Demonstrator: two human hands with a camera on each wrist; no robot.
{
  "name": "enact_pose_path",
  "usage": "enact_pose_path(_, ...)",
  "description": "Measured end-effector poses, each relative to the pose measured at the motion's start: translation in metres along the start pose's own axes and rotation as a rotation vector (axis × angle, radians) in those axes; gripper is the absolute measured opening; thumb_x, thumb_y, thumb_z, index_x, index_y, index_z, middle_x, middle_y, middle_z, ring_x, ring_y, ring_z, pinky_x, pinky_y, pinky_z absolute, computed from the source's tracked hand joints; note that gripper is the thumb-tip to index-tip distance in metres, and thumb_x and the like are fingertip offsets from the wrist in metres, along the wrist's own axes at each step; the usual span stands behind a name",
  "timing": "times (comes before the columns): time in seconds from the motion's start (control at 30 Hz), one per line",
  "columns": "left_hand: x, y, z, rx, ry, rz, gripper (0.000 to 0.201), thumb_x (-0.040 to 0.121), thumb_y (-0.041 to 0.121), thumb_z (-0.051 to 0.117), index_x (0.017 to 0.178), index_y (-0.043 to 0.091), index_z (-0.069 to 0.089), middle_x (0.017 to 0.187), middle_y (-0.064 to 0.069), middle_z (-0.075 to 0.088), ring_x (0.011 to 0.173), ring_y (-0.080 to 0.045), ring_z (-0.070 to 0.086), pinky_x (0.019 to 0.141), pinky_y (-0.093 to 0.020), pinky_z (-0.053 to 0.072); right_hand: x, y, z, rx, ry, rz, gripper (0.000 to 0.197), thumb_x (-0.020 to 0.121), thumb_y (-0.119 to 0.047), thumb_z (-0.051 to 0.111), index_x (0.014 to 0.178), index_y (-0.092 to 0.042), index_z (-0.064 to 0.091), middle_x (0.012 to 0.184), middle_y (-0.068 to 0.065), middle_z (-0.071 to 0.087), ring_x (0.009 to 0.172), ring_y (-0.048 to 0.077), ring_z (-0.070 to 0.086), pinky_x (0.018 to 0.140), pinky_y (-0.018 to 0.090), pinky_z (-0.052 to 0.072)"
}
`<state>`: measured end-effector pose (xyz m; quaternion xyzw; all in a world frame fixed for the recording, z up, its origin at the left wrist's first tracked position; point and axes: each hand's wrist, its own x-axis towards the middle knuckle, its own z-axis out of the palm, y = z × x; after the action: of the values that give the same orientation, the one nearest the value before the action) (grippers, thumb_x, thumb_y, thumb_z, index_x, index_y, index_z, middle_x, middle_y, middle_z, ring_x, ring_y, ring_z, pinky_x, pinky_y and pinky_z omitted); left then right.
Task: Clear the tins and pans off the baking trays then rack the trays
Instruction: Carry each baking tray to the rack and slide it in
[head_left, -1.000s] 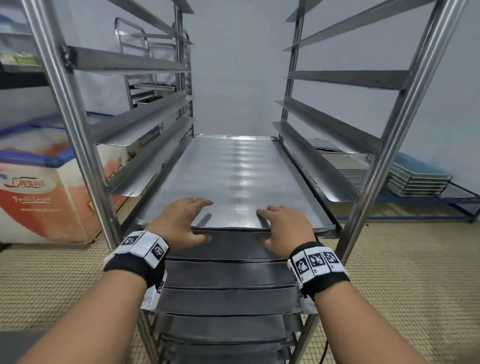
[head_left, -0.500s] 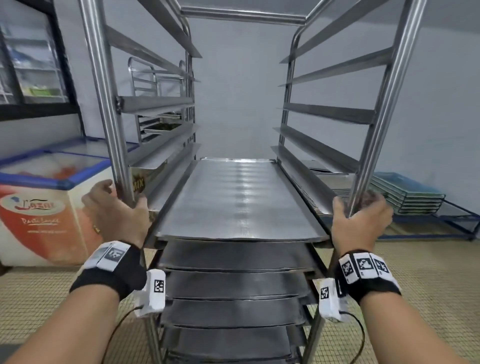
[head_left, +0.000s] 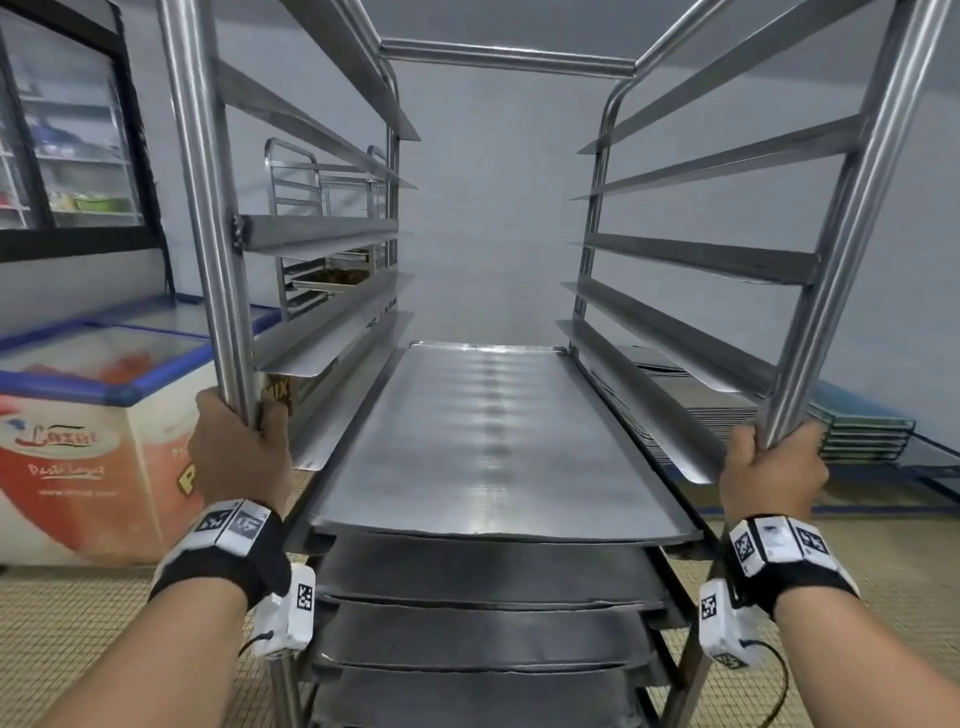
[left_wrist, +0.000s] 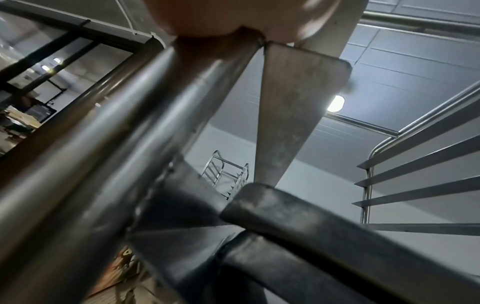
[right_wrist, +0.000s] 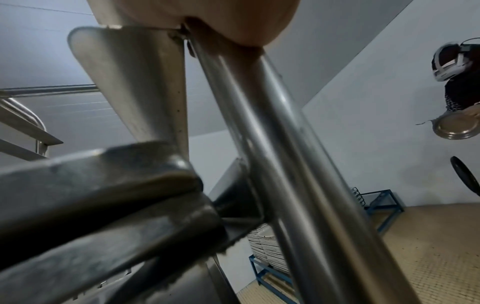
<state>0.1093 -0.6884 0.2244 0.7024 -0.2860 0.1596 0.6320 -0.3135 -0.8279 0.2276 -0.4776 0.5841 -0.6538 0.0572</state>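
A steel tray rack fills the head view. A bare baking tray lies on its runners at waist height, with several more trays racked below it. My left hand grips the rack's front left post. My right hand grips the front right post. In both wrist views only the heel of each palm shows at the top, pressed against the post. The upper runners hold nothing.
A chest freezer with a blue-rimmed glass lid stands at the left, below a glass-door fridge. A second rack stands behind on the left. Stacked trays sit on a low blue stand at the right. The floor is tiled.
Both hands left the top tray's front edge and moved outward to grip the rack's front posts. The view has tilted up since then.
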Motion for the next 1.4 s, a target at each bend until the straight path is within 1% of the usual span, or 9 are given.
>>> enact_pose_path(0.1,0.009,-0.003,0.018,-0.006,0.0,-0.006,0.026,0.096,0.019,0.057,0.105,-0.004,0.048,0.083,-0.016,0.049,0.08,-0.043,0.057,0.067,-0.046,0.04,0.008,0.002,0.016,-0.001,0.003,-0.004,0.023,0.093,-0.015,0.054,0.104,0.003,0.044,0.078,0.015,0.049,0.063,0.029,0.05,0.06,0.033,0.04)
enact_pose_path(0.2,0.019,-0.005,0.04,-0.006,0.008,-0.034,0.025,0.097,0.018,0.056,0.105,-0.004,0.047,0.084,-0.018,0.05,0.076,-0.034,0.048,0.066,-0.043,0.036,0.018,0.004,0.038,0.002,0.012,-0.028,0.025,0.093,-0.015,0.055,0.105,0.004,0.045,0.079,0.015,0.049,0.064,0.028,0.048,0.061,0.033,0.037)
enact_pose_path(0.43,0.046,-0.013,0.103,-0.024,-0.006,-0.057,0.031,0.096,0.019,0.056,0.114,-0.005,0.049,0.104,-0.033,0.06,0.096,-0.048,0.057,0.074,-0.047,0.039,0.05,0.021,0.103,0.015,0.007,-0.078,0.017,0.093,-0.018,0.054,0.097,-0.006,0.042,0.074,0.016,0.051,0.059,0.03,0.051,0.057,0.033,0.041)
enact_pose_path(0.73,0.067,-0.004,0.193,-0.012,-0.01,-0.07,0.031,0.096,0.016,0.055,0.114,-0.009,0.048,0.108,-0.038,0.059,0.098,-0.051,0.056,0.076,-0.048,0.039,0.111,0.041,0.184,0.03,-0.018,-0.066,0.024,0.093,-0.014,0.054,0.107,0.004,0.048,0.076,0.014,0.051,0.062,0.027,0.049,0.059,0.032,0.039)
enact_pose_path(0.9,0.083,-0.008,0.239,-0.025,0.015,-0.065,0.033,0.097,0.02,0.055,0.114,-0.008,0.049,0.105,-0.035,0.06,0.093,-0.048,0.057,0.071,-0.041,0.034,0.138,0.05,0.231,0.02,-0.076,-0.071,0.025,0.094,-0.013,0.054,0.11,0.005,0.045,0.076,0.017,0.052,0.061,0.028,0.05,0.058,0.03,0.035)
enact_pose_path(1.0,0.098,-0.016,0.267,-0.023,0.044,-0.044,0.033,0.098,0.022,0.055,0.113,-0.006,0.048,0.105,-0.035,0.06,0.093,-0.05,0.056,0.072,-0.044,0.036,0.153,0.055,0.266,0.034,-0.087,-0.076,0.025,0.095,-0.011,0.054,0.108,0.009,0.045,0.077,0.015,0.049,0.063,0.026,0.043,0.059,0.029,0.029)
enact_pose_path(1.1,0.117,-0.026,0.295,-0.018,0.062,-0.043,0.03,0.097,0.02,0.055,0.112,-0.005,0.047,0.103,-0.035,0.059,0.091,-0.049,0.057,0.072,-0.044,0.038,0.164,0.061,0.303,0.062,-0.09,-0.08,0.026,0.095,-0.011,0.055,0.108,0.008,0.046,0.077,0.015,0.05,0.063,0.026,0.045,0.059,0.03,0.031)
enact_pose_path(1.3,0.161,-0.048,0.361,-0.034,0.059,-0.011,0.028,0.097,0.018,0.055,0.112,-0.004,0.049,0.09,-0.018,0.051,0.077,-0.031,0.047,0.07,-0.042,0.039,0.187,0.065,0.372,0.066,-0.068,-0.044,0.026,0.094,-0.012,0.056,0.109,0.007,0.046,0.077,0.017,0.05,0.06,0.027,0.046,0.058,0.029,0.033)
enact_pose_path(1.4,0.185,-0.06,0.395,-0.036,0.036,-0.018,0.026,0.097,0.018,0.056,0.111,-0.003,0.048,0.087,-0.014,0.049,0.074,-0.03,0.046,0.068,-0.039,0.036,0.196,0.064,0.404,0.066,-0.046,-0.048,0.025,0.094,-0.011,0.056,0.107,0.008,0.047,0.076,0.015,0.049,0.055,0.024,0.041,0.054,0.026,0.028)
